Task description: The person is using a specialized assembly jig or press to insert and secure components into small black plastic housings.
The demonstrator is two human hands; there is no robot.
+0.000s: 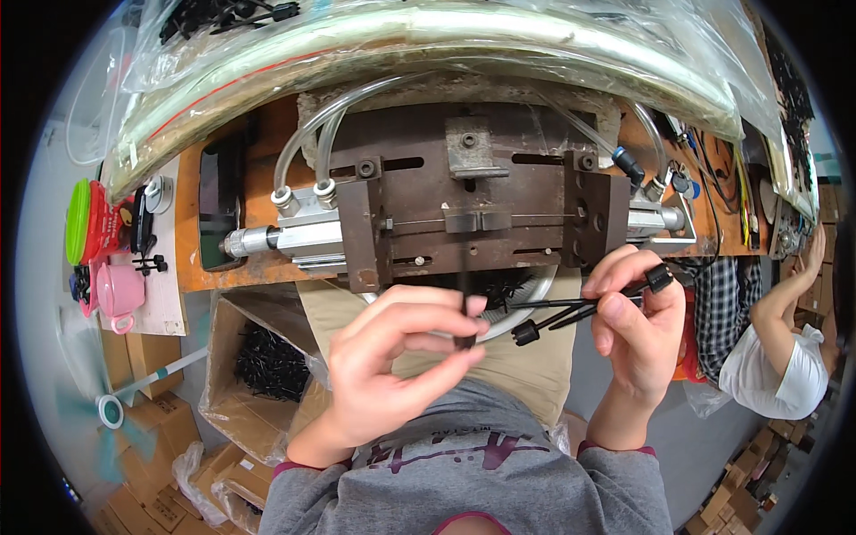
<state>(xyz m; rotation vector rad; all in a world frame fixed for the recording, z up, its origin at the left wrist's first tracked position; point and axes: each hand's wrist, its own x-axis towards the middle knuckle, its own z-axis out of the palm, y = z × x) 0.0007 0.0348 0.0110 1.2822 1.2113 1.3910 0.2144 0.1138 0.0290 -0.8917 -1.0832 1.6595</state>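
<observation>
In front of the metal fixture, my left hand (pixel 379 366) pinches one thin black rod (pixel 465 341) between thumb and fingertips. The rod stands roughly lengthwise toward the fixture and is blurred by motion. To its right, my right hand (pixel 642 334) has its fingers closed around several black plastic rods (pixel 566 314) with ribbed knob ends. They fan out leftward from the fingers. Above both hands sits the dark metal fixture (pixel 526 250), with a small slotted block (pixel 477 220) at its middle. A silver cylinder (pixel 308 241) is mounted on the left, another (pixel 655 219) on the right.
Clear air hoses (pixel 308 138) arch over the fixture. Plastic-wrapped material (pixel 428 40) lines the bench's back. Left are a phone-like dark tray (pixel 220 196) and a pink cup (pixel 120 290). Below stands a box of black parts (pixel 267 366). Another person (pixel 776 366) is at right.
</observation>
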